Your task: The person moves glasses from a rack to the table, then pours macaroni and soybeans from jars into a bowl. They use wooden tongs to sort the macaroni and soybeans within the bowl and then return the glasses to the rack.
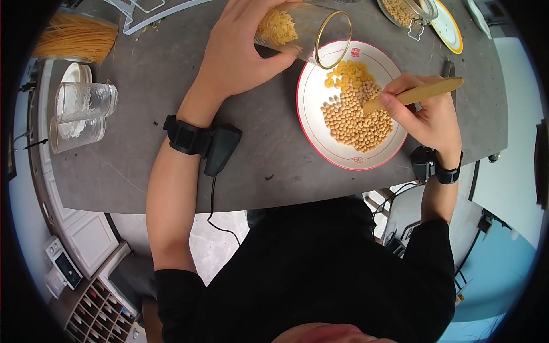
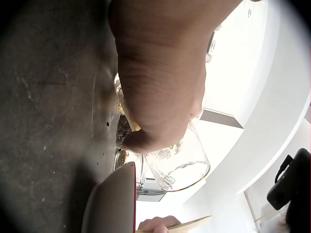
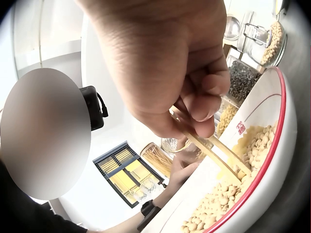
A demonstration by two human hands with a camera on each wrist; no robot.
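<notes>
My left hand (image 1: 231, 60) grips a glass jar (image 1: 309, 34) with a gold rim, tipped on its side with its mouth over the edge of a white, red-rimmed dish (image 1: 310, 106). Yellow pasta pieces (image 1: 277, 27) lie inside the jar. In the dish, soybeans (image 1: 357, 128) are heaped beside a smaller patch of yellow pasta (image 1: 351, 73). My right hand (image 1: 432, 117) pinches wooden tongs (image 1: 426, 93). In the right wrist view, the two tips of the tongs (image 3: 228, 167) reach down among the beans, slightly apart.
A clip-top jar of soybeans (image 1: 397, 12) and a yellow-rimmed plate (image 1: 447, 26) stand at the back right. Spaghetti in a jar (image 1: 77, 37) lies at the back left, with two clear glasses (image 1: 86, 103) below it. A jar of dark contents (image 3: 243, 77) stands behind the dish.
</notes>
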